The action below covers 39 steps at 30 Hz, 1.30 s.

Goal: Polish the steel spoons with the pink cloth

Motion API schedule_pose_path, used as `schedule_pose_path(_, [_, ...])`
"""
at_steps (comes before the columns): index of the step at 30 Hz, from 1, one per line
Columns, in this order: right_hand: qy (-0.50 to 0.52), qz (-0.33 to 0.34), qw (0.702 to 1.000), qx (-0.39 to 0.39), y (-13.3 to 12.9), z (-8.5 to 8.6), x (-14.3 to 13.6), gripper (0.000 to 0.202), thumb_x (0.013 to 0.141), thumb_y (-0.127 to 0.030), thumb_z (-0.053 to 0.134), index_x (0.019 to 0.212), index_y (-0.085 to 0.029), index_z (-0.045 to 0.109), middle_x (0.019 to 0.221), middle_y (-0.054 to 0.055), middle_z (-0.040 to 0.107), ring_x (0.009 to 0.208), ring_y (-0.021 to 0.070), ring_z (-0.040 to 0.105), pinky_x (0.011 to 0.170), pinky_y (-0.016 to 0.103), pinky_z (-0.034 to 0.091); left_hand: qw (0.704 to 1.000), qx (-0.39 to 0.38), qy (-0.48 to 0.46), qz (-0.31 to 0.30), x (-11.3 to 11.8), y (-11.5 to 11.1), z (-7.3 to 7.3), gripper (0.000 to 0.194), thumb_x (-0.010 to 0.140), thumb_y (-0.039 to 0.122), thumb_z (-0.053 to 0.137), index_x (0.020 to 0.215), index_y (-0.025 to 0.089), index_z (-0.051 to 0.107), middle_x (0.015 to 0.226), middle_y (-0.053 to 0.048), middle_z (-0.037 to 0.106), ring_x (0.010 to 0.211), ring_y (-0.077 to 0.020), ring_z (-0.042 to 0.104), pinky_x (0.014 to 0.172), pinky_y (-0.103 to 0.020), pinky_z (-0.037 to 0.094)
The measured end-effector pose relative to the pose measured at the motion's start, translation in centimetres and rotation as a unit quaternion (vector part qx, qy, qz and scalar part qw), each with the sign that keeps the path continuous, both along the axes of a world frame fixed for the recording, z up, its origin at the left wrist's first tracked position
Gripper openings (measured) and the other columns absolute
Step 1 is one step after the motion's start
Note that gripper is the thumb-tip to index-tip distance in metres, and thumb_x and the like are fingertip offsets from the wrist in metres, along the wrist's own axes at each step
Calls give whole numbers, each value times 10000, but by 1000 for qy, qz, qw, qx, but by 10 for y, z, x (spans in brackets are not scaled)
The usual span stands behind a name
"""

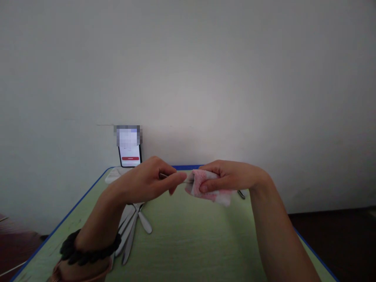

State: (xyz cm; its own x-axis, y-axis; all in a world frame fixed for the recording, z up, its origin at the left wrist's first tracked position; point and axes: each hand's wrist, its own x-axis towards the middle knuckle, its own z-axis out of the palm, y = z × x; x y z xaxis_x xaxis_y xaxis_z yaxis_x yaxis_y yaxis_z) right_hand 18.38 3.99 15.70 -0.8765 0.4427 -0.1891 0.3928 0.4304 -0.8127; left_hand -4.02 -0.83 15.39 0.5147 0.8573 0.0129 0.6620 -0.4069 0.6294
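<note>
My left hand (151, 180) is closed around a thin metal utensil (188, 181), with the thumb laid along it. Only a slim stretch of its metal shows, so its kind is hard to tell. A pink and white cloth (219, 197) is folded over the utensil's right end. My right hand (230, 177) pinches this cloth, thumb on the near side and fingers behind. Both hands are raised above the far part of the green table (188, 243).
Several pieces of metal cutlery (128, 235) lie beside and partly behind my left forearm. A lit phone (130, 154) leans upright against the wall, near a white object (111, 176). A small dark metal piece (241, 194) lies by my right wrist. Blue edging borders the table.
</note>
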Motion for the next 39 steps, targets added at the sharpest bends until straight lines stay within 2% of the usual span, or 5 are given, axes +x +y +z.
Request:
schedule_pose_path(9, [-34, 26, 999, 24, -12, 9, -14, 237, 855, -311, 437, 865, -130, 589, 726, 3, 559, 596, 80, 464, 539, 183, 388, 1000, 15, 6, 11, 3, 5, -1, 561, 856, 512, 345, 524, 125, 579, 398, 53, 316, 378, -58, 264, 377, -192, 190])
schedule_pose_path(19, [-56, 6, 993, 106, -13, 5, -24, 421, 844, -493, 424, 929, -138, 636, 758, 9, 602, 643, 109, 505, 576, 205, 395, 1000, 5, 25, -7, 9, 0, 6, 430, 838, 435, 415, 529, 146, 489, 471, 63, 284, 429, -61, 244, 382, -187, 164])
schedule_pose_path(27, [-62, 16, 994, 89, -1, 2, -10, 373, 842, -445, 445, 897, -125, 627, 741, 10, 570, 613, 95, 470, 561, 201, 384, 997, 38, 55, -35, 14, 7, -4, 413, 860, 438, 391, 608, 145, 536, 516, 60, 344, 473, -68, 298, 437, -193, 210])
schedule_pose_path(34, [-70, -72, 993, 68, 1, 0, 15, 412, 811, -506, 478, 883, -125, 616, 719, 12, 568, 567, 87, 465, 494, 188, 355, 999, 37, 40, 2, -11, 15, -12, 486, 861, 501, 359, 664, 131, 604, 511, 50, 367, 474, -76, 320, 442, -191, 237])
schedule_pose_path(39, [-67, -84, 991, 76, -4, 4, 17, 414, 824, -498, 463, 913, -129, 626, 722, 14, 587, 541, 81, 464, 491, 195, 352, 999, 39, 28, 23, -9, 10, -9, 478, 845, 495, 384, 581, 135, 555, 476, 56, 331, 444, -68, 286, 417, -195, 207])
